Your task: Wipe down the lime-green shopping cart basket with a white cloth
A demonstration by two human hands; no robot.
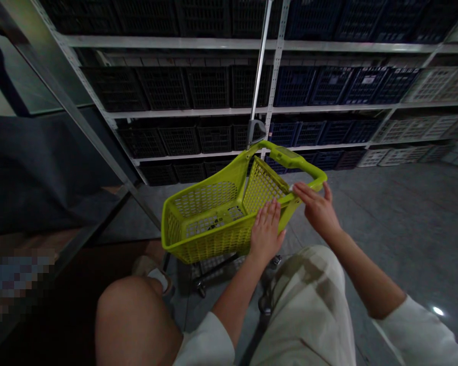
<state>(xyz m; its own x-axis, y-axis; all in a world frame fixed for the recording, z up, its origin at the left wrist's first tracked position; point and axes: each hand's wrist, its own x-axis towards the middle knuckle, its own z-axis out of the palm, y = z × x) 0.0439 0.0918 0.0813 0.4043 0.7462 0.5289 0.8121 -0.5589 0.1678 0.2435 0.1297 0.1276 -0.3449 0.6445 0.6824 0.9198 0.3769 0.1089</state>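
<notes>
A yellow-green shopping cart (209, 239) stands near the middle of the view, its narrow front end pointing to nine o'clock and its handle (290, 156) reaching from one o'clock round to three. The basket wall is perforated, and a lattice flap (261, 185) slants across the handle end. The basket holds nothing that can be made out; casters (201, 288) show below it.

The left hand (266, 229) lies at about five o'clock, flat against the near side of the basket — fingers straight and close together over the rim, thumb apart. It is open, not closed round anything. The right hand (320, 211) is at about three o'clock, at the near corner of the handle, its fingers extended along the rim and its thumb spread up beside the handle's bend. This hand too is open, with no closed grip; a tiny pale spot shows at its fingertips, too small to identify.

Behind the cart, a white metal shelving rack (198, 113) fills the view from ten o'clock to two. It bears black crates (164, 89) on the left, dark blue crates (334, 86) at one to two o'clock and pale crates (431, 84) beyond. A metal pole (261, 61) rises toward twelve o'clock, with a grey hooked piece (256, 132) near its lower end.
</notes>
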